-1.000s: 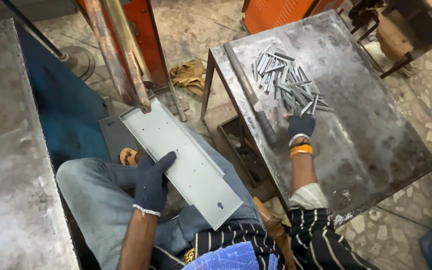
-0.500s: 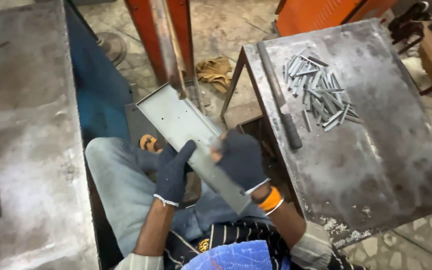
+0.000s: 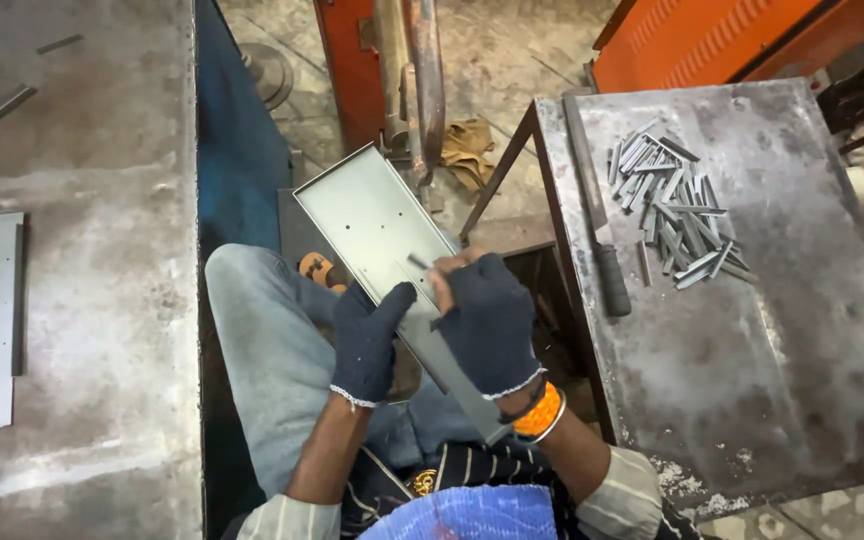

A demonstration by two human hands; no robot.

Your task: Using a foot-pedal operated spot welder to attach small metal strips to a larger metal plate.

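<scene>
Now the right hand [image 3: 487,325], which lay on the right worktop [image 3: 802,330] by the pile of metal strips [image 3: 674,210] one second ago, has come back over the metal tray [image 3: 372,225]; its grip is closed on a small strip [image 3: 418,262] and presses it onto the tray; the left hand [image 3: 367,340] rests flat on the tray's near edge, holding nothing; the tray lies tilted across the lap, between both worktops; the orange machine post [image 3: 412,70] stands just beyond its far end, so room is narrow there.
</scene>
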